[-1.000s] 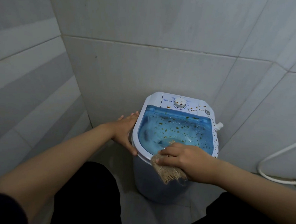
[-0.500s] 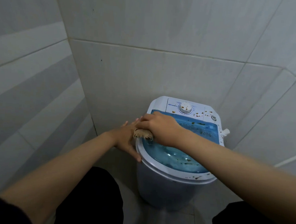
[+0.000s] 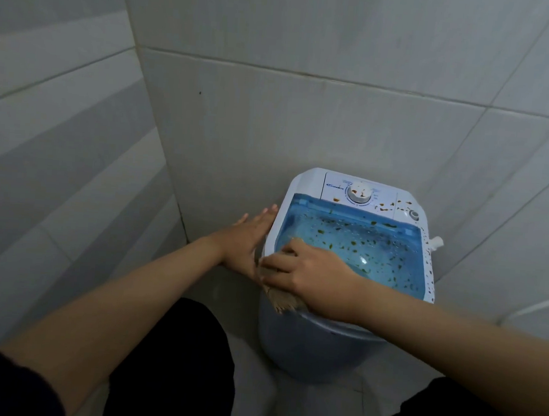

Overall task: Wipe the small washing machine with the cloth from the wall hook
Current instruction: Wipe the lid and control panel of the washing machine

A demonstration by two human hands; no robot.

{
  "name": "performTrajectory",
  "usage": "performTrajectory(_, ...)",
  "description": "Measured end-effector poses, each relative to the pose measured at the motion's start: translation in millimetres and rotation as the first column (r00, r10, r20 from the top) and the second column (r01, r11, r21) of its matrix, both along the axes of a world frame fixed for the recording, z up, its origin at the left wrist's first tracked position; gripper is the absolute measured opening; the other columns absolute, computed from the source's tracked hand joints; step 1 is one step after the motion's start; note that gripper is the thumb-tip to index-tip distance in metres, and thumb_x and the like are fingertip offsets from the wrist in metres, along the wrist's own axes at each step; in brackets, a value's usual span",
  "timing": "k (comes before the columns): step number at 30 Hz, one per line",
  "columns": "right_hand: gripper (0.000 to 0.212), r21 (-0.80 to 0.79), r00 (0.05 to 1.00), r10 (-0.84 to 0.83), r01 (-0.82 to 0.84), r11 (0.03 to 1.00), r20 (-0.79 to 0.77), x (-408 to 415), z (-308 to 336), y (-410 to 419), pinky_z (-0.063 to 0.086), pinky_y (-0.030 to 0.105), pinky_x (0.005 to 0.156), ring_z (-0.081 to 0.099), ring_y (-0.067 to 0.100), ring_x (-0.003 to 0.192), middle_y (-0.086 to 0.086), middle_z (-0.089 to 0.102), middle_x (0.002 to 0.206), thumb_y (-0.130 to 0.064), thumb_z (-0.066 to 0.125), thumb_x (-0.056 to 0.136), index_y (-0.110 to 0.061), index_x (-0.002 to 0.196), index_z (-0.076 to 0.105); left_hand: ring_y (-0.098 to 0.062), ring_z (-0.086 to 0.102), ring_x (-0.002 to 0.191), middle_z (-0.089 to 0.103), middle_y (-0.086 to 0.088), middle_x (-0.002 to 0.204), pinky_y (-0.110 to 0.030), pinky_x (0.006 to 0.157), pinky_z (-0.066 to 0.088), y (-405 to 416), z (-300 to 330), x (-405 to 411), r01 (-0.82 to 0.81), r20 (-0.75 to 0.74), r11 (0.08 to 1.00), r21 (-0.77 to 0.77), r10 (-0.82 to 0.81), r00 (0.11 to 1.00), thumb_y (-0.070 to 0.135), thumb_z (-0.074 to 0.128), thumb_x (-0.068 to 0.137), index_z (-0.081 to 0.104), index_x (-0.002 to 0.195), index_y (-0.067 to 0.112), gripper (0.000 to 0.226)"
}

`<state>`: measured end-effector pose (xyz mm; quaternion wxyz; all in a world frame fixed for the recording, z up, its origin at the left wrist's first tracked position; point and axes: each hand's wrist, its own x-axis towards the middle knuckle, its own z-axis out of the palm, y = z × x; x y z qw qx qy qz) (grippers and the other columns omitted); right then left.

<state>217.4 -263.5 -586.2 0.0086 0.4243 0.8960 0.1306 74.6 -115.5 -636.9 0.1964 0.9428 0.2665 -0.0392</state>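
The small washing machine (image 3: 338, 339) stands on the tiled floor (image 3: 302, 401) in the corner of the room, its back against the tiled wall (image 3: 305, 119), with the long axis of its top running from the near rounded edge away toward that wall. The white control panel (image 3: 371, 195) with its round dial (image 3: 359, 192) sits at the far end, and a short white spout (image 3: 437, 242) sticks out from the far right corner. The translucent blue lid (image 3: 361, 246) is closed and speckled all over with small brown and green flecks, which also dot the panel and the right rim. The right hand (image 3: 313, 277) presses down on the near left corner of the lid, fingers curled over the beige woven cloth (image 3: 281, 297), gripping it; the cloth's frayed end hangs over the near left rim of the machine. The left hand (image 3: 248, 241) lies flat and open against the machine's left side, fingers straight and pointing toward the wall, thumb down near the rim. Half a second ago the right hand and cloth were further up the left edge of the lid, almost touching the left fingers; now they have slid back toward the near rim, and more of the cloth shows below the hand. The left hand has stayed braced in the same place. Dark trouser legs (image 3: 171, 363) frame the floor on both sides.
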Motion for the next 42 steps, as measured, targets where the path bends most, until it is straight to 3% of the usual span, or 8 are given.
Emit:
performTrajectory(5,0.033,-0.026,1.000,-0.001,0.002,1.000,0.029,11,0,-32,0.049,0.023,0.061,0.063,0.018,0.082,-0.012,0.067,0.111,-0.023,0.051,0.079,-0.033,0.107,0.065,-0.017,-0.013,0.146,-0.018,-0.004,0.159,-0.043,0.115,-0.008,-3,6,-1,0.001,-0.034,0.999,0.043,0.001,0.999,0.074,0.072,0.046,-0.022,0.147,0.017,0.149)
performTrajectory(11,0.036,-0.058,0.999,0.020,-0.018,0.998,0.035,32,-5,-57,0.056,0.035,0.073,0.060,0.026,0.094,-0.006,0.060,0.125,-0.019,0.055,0.081,-0.029,0.116,0.058,-0.015,-0.015,0.145,-0.019,-0.003,0.158,-0.045,0.114,-0.009,-9,19,-1,-0.002,-0.103,0.995,0.097,0.012,0.995,0.073,0.075,0.047,-0.018,0.148,0.020,0.148)
performTrajectory(17,0.041,-0.053,0.999,0.018,-0.016,0.998,0.047,55,-2,-82,0.057,0.032,0.076,0.061,0.024,0.099,-0.006,0.061,0.124,-0.019,0.064,0.078,-0.029,0.117,0.057,-0.017,-0.022,0.143,-0.027,-0.005,0.156,-0.046,0.114,-0.011,-17,32,-4,-0.028,-0.140,0.997,0.073,0.038,0.989,0.072,0.075,0.049,-0.026,0.144,0.017,0.149)
performTrajectory(25,0.040,0.061,0.998,0.018,-0.022,0.998,0.063,97,2,-119,0.054,0.031,0.084,0.066,0.028,0.098,0.000,0.066,0.121,-0.019,0.023,0.100,-0.023,0.116,0.060,-0.012,-0.029,0.139,-0.035,0.001,0.152,-0.047,0.114,-0.013,-41,40,6,-0.008,-0.064,0.998,0.067,0.013,0.998,0.086,0.062,0.039,-0.027,0.145,0.017,0.154)
performTrajectory(29,0.038,0.078,0.995,-0.081,0.077,0.994,0.051,120,7,-137,0.055,0.022,0.071,0.057,0.021,0.104,-0.006,0.063,0.123,-0.021,0.022,0.099,-0.028,0.119,0.054,-0.017,-0.035,0.137,-0.044,-0.002,0.147,-0.044,0.114,-0.013,-52,35,15,-0.050,-0.095,0.997,0.062,0.056,0.994,0.089,0.056,0.045,-0.030,0.142,0.012,0.151)
performTrajectory(31,0.038,0.028,0.981,-0.183,0.185,0.982,-0.072,133,9,-142,0.057,0.025,0.070,0.053,0.020,0.107,-0.005,0.055,0.127,-0.028,0.024,0.098,-0.027,0.123,0.052,-0.019,-0.037,0.136,-0.046,-0.003,0.145,-0.044,0.114,-0.013,-52,34,16,-0.065,-0.108,0.997,0.052,0.070,0.992,0.092,0.053,0.041,-0.032,0.141,0.012,0.154)
performTrajectory(36,0.046,-0.024,0.751,-0.473,0.522,0.853,-0.462,160,24,-124,0.046,0.034,0.090,0.058,0.028,0.106,0.011,0.064,0.120,-0.031,0.044,0.078,-0.015,0.117,0.063,-0.022,-0.036,0.137,-0.045,-0.005,0.145,-0.044,0.116,-0.010,-51,33,19,-0.067,-0.115,0.996,0.052,0.073,0.991,0.099,0.044,0.031,-0.031,0.142,0.009,0.161)
performTrajectory(42,0.043,-0.163,0.411,-0.668,0.766,0.622,-0.620,195,27,-48,0.049,0.041,0.088,0.060,0.034,0.104,0.015,0.065,0.111,-0.007,0.056,0.070,-0.008,0.112,0.065,-0.020,-0.035,0.137,-0.044,-0.004,0.146,-0.039,0.115,-0.012,-53,33,18,-0.075,-0.094,0.997,0.036,0.078,0.992,0.097,0.048,0.033,-0.031,0.142,0.010,0.160)
